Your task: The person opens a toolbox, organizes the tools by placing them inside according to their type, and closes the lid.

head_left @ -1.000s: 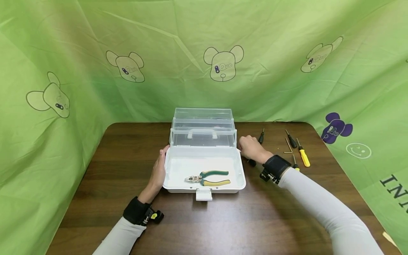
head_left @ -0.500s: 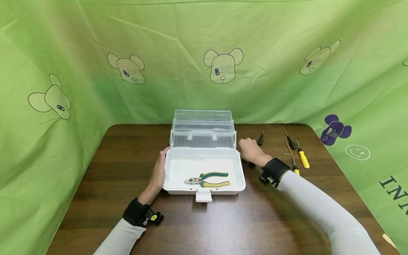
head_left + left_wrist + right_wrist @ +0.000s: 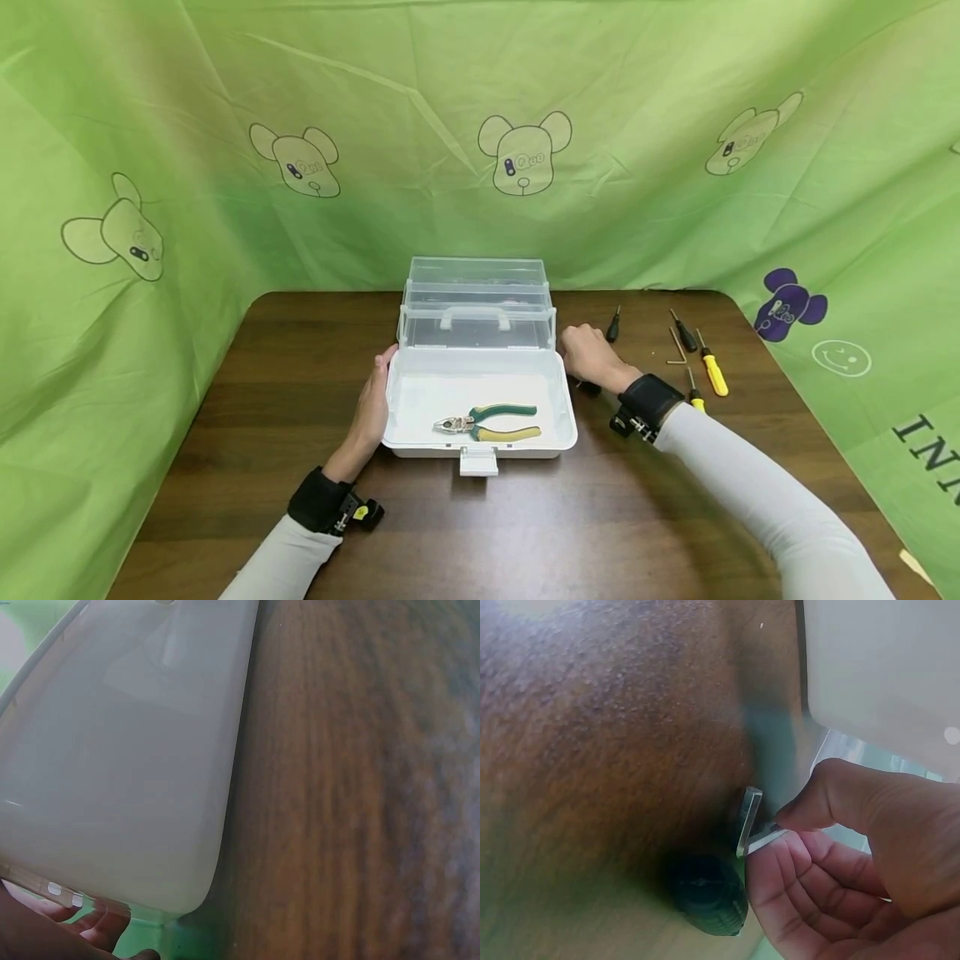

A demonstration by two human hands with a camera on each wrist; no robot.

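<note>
Head view: rested left hand, unclenched, along open toolbox, with combination pliers inside. Left wrist: touched its corner. Right wrist: pinched hex key in right hand beside toolbox; apparently mid-pickup, probably next needed a clear lift.

The left forearm comes in at lower left and slants forward and inward, the left hand roughly in line with it, palm turned inward, thumb side up. Its fingers show only partly in the left wrist view, relaxed. The right arm comes in at lower right, bent at the elbow, its forearm running forward and inward. The right hand reaches farther forward than the left, back upward, fingers hidden from above. The right wrist view shows its thumb pressing toward the index finger in a pinch, the other fingers curled. The hands are well apart; pale sleeves end at dark wrist straps.
</note>
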